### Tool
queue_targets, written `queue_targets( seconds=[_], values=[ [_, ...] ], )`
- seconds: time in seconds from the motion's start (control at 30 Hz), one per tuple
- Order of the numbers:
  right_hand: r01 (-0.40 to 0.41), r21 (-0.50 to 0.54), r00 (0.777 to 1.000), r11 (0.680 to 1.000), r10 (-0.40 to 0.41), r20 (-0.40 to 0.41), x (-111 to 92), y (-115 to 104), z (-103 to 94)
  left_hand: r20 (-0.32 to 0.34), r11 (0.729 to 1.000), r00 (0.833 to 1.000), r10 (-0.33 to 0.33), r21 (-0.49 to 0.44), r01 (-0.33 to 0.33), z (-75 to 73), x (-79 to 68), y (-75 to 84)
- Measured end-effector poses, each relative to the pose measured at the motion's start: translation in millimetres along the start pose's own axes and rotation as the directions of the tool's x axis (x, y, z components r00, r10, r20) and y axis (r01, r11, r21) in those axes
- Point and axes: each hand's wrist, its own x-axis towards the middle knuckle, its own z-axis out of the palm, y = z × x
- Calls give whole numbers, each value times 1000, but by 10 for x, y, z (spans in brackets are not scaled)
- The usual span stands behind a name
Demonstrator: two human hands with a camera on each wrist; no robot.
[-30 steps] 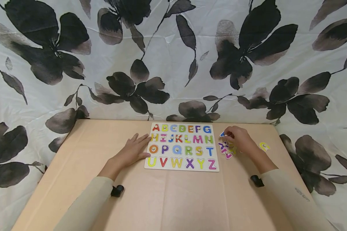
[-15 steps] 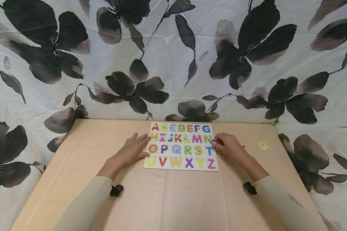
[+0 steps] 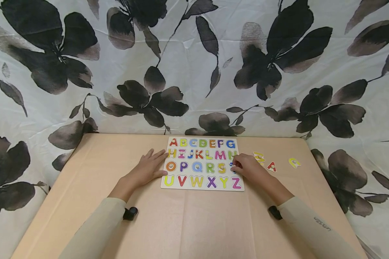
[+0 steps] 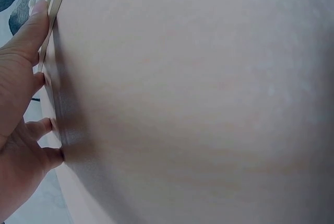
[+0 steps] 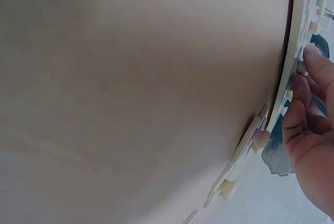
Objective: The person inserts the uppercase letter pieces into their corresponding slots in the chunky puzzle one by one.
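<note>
The alphabet puzzle board [image 3: 189, 183] lies flat with colourful letters in rows. My left hand [image 3: 148, 166] rests at its left edge, fingers spread and fairly straight; the left wrist view shows the thumb [image 4: 32, 33] on the board's rim. At the right side of the board, my right hand [image 3: 251, 167] pinches a small blue puzzle letter [image 3: 231, 164] over the spot where the T is. Most of that letter is hidden by the fingers, so its shape cannot be read. In the right wrist view the right hand [image 5: 315, 119] has thumb and fingertips together at the board.
Right of the board lie a yellow-orange letter [image 3: 258, 157], a red A [image 3: 271, 166] and, farther out, a yellow letter [image 3: 294, 163]. Any pieces beneath the right hand are hidden. A floral cloth [image 3: 194, 72] hangs behind the tan table [image 3: 210, 223].
From the loose letters, my right hand has moved left onto the board, carrying the blue letter. The yellow-orange letter and red A are uncovered now. My left hand has stayed in place.
</note>
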Motion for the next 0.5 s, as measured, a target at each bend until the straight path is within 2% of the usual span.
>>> queue_targets(
  seconds=[0.3,0.5],
  values=[
    [-4,-15,1000,1000,4,13,-25,1,-1,-9,1000,1000,16,-2,-16,-15,7,13],
    [-19,-11,1000,1000,19,5,-58,6,2,10,1000,1000,0,9,0,-11,7,27]
  ],
)
